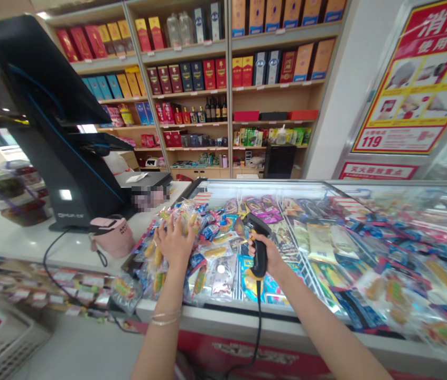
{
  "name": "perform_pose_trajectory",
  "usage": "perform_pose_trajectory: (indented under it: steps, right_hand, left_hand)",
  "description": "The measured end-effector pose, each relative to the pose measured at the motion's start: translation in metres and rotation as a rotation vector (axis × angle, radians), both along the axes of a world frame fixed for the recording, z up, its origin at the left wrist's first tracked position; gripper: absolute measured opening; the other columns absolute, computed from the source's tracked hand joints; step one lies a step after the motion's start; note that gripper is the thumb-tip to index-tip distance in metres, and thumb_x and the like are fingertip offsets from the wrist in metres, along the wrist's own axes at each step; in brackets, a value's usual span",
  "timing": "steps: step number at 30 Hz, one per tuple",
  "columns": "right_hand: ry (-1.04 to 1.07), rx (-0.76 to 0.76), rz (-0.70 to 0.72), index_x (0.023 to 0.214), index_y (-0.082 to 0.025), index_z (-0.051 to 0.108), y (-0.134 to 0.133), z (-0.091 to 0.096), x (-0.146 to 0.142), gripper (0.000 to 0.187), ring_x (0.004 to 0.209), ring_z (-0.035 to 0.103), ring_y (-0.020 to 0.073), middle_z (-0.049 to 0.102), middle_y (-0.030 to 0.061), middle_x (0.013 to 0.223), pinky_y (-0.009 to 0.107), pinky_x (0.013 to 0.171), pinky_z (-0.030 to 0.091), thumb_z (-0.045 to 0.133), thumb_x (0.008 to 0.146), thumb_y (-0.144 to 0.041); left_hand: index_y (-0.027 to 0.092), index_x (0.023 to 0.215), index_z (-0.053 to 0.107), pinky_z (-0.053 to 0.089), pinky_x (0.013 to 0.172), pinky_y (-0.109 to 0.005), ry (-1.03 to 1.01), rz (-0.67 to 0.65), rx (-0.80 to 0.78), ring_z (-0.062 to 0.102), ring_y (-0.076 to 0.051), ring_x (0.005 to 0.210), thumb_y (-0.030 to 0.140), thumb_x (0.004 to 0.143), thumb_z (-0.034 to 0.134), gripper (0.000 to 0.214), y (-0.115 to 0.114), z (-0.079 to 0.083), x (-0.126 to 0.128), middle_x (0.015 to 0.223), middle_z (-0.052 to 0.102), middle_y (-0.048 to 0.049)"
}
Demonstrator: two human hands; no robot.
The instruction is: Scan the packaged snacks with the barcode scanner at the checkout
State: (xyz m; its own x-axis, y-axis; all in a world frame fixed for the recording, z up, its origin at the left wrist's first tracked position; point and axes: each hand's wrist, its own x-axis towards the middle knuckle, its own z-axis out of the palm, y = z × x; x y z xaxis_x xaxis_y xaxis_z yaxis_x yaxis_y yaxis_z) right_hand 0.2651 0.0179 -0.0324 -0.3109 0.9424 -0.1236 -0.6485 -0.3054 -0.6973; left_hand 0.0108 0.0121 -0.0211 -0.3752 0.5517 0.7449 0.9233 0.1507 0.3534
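My left hand [176,240] lies with spread fingers on a heap of clear-wrapped snack packets [156,261] at the left end of the freezer. In my right hand [269,253] is a black and yellow barcode scanner [260,250], gripped by its handle, its head tilted up and to the left. The scanner's cable [258,322] hangs down over the freezer's front. Beneath the scanner lie a blue packet [247,264] and other frozen packets behind the glass.
A black checkout terminal [76,153] and a pink cup [114,236] stand on the white counter [68,250] at left. More packets [398,290] cover the freezer's right side. Shelves of boxed bottles [211,74] line the back. White baskets [5,338] sit at lower left.
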Motion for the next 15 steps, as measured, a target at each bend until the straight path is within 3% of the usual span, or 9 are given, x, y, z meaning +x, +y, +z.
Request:
perform_pose_trajectory:
  steps: [5, 15]
  right_hand:
    - [-0.025, -0.008, 0.0, 0.068, -0.019, 0.055, 0.0005, -0.0003, 0.0, 0.021, 0.043, 0.046, 0.0072, 0.054, -0.0027, 0.057, 0.019, 0.041, 0.039, 0.074, 0.063, -0.027]
    - [-0.056, -0.011, -0.01, 0.066, -0.018, 0.057, -0.0001, 0.0024, -0.0009, 0.019, 0.041, 0.045, 0.0071, 0.054, -0.0025, 0.055, 0.019, 0.039, 0.039, 0.073, 0.061, -0.027]
  left_hand:
    - [0.016, 0.124, 0.062, 0.032, 0.109, -0.045, 0.01, 0.012, -0.064, 0.046, -0.03, 0.127, 0.045, 0.089, 0.043, 0.05, 0.0022, -0.0017, -0.001, 0.135, 0.057, -0.0134]
    - [0.016, 0.124, 0.062, 0.035, 0.106, -0.045, 0.013, 0.015, -0.094, 0.046, -0.032, 0.127, 0.045, 0.088, 0.043, 0.05, 0.0041, -0.0043, -0.0037, 0.132, 0.058, -0.0142]
